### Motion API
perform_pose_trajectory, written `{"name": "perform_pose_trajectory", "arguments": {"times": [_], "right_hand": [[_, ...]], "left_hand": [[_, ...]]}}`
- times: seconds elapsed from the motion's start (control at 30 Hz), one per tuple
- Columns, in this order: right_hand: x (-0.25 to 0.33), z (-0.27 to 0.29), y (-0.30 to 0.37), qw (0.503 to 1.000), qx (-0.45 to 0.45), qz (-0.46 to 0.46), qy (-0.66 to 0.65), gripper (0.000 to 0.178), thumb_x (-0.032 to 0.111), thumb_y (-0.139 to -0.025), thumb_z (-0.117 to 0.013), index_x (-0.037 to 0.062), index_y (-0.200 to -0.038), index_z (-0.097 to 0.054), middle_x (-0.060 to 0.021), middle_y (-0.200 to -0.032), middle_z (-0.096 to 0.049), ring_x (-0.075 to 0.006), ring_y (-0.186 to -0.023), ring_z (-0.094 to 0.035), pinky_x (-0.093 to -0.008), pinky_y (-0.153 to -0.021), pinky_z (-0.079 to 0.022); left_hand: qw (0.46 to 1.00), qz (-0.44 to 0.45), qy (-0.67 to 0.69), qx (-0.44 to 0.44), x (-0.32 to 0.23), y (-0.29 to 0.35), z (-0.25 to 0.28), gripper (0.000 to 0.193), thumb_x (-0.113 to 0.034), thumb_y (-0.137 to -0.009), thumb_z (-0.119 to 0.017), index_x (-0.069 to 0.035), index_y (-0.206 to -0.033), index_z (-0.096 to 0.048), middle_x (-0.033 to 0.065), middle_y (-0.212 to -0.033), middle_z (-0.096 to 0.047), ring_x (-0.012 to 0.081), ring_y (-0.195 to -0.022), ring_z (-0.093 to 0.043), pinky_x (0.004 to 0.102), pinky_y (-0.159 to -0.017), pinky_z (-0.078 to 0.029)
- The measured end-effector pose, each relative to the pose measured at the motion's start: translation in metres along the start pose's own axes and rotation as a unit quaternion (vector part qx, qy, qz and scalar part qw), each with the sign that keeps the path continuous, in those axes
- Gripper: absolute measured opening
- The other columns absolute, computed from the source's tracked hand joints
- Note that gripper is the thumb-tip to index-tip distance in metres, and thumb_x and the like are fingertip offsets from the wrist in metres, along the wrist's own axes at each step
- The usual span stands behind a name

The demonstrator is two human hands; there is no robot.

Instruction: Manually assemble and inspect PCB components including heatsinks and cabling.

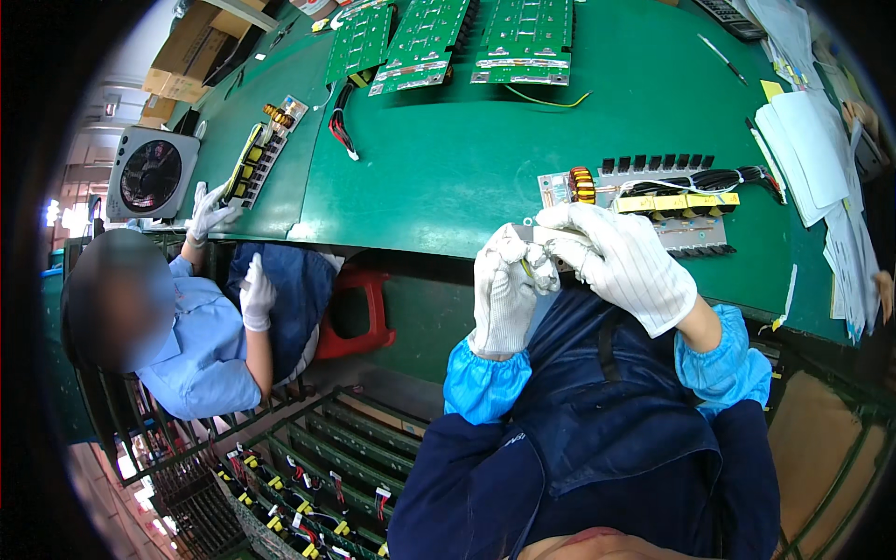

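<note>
My left hand and my right hand, both in white striped gloves, meet at the table's near edge. The fingers of each are closed and pressed together around a small piece, mostly hidden by the gloves; a bit of grey and a yellowish sliver show, but its kind cannot be made out. Just beyond my right hand lies a circuit board assembly with yellow transformers, black components along its edges and a bundle of black wires. A copper-wound coil sits at its left end.
Green circuit boards lie at the far side of the green table. Papers and a pen are at right. On the left, a co-worker's gloved hand is beside another board, near a fan. Racks stand below.
</note>
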State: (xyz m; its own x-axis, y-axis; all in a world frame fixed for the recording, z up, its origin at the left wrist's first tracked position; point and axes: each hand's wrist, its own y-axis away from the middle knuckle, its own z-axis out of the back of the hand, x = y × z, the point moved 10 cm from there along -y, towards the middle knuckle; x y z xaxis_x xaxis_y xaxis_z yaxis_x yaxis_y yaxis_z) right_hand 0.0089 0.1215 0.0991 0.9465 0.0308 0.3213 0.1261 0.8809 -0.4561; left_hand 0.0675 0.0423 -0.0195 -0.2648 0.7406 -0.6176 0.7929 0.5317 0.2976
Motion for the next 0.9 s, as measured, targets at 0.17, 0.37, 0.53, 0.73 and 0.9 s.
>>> {"name": "perform_pose_trajectory", "arguments": {"times": [0.17,0.37,0.53,0.73,0.9], "right_hand": [[-0.017,0.006,0.003,0.997,-0.031,-0.042,0.054,0.032,0.008,-0.080,-0.065,0.0096,-0.112,-0.068,-0.0057,-0.118,-0.063,-0.0226,-0.092,-0.068,-0.0327,-0.069,-0.056],[-0.054,-0.007,0.018,0.917,-0.088,-0.255,-0.293,0.027,0.013,-0.088,-0.068,0.0076,-0.115,-0.067,-0.0089,-0.107,-0.067,-0.0263,-0.087,-0.068,-0.0331,-0.070,-0.054],[-0.051,-0.004,0.018,0.931,-0.009,-0.279,-0.236,0.027,0.027,-0.091,-0.070,0.0027,-0.101,-0.066,-0.0103,-0.094,-0.064,-0.0149,-0.078,-0.061,-0.0298,-0.071,-0.050],[-0.003,0.019,0.012,0.987,-0.118,0.016,0.104,0.021,0.015,-0.089,-0.070,0.0017,-0.105,-0.068,-0.0095,-0.082,-0.065,-0.0193,-0.072,-0.062,-0.0330,-0.065,-0.051],[-0.055,-0.011,0.024,0.930,0.026,-0.227,-0.289,0.034,0.014,-0.080,-0.072,0.0127,-0.114,-0.070,-0.0155,-0.105,-0.067,-0.0346,-0.089,-0.068,-0.0409,-0.074,-0.055]], "left_hand": [[0.999,-0.010,-0.012,0.051,-0.002,0.000,-0.001,0.021,-0.022,-0.094,-0.054,-0.006,-0.081,-0.050,0.0096,-0.061,-0.054,0.0198,-0.051,-0.054,0.0295,-0.045,-0.043],[0.988,-0.059,-0.141,0.017,-0.013,0.009,-0.015,0.022,-0.022,-0.095,-0.054,-0.005,-0.082,-0.053,0.0075,-0.065,-0.057,0.0145,-0.051,-0.052,0.0261,-0.045,-0.041],[0.922,-0.199,-0.332,-0.010,-0.024,0.021,-0.021,0.005,-0.004,-0.092,-0.063,0.001,-0.092,-0.064,0.0061,-0.078,-0.066,0.0127,-0.069,-0.063,0.0273,-0.062,-0.051],[0.666,-0.468,-0.581,-0.008,-0.041,0.047,-0.067,0.010,-0.002,-0.084,-0.068,0.000,-0.093,-0.068,0.0125,-0.081,-0.067,0.0256,-0.070,-0.066,0.0332,-0.064,-0.053],[0.884,-0.247,-0.397,0.022,-0.022,0.023,-0.040,0.006,-0.002,-0.088,-0.066,0.004,-0.089,-0.066,0.0066,-0.076,-0.064,0.0125,-0.067,-0.062,0.0286,-0.063,-0.051]]}}
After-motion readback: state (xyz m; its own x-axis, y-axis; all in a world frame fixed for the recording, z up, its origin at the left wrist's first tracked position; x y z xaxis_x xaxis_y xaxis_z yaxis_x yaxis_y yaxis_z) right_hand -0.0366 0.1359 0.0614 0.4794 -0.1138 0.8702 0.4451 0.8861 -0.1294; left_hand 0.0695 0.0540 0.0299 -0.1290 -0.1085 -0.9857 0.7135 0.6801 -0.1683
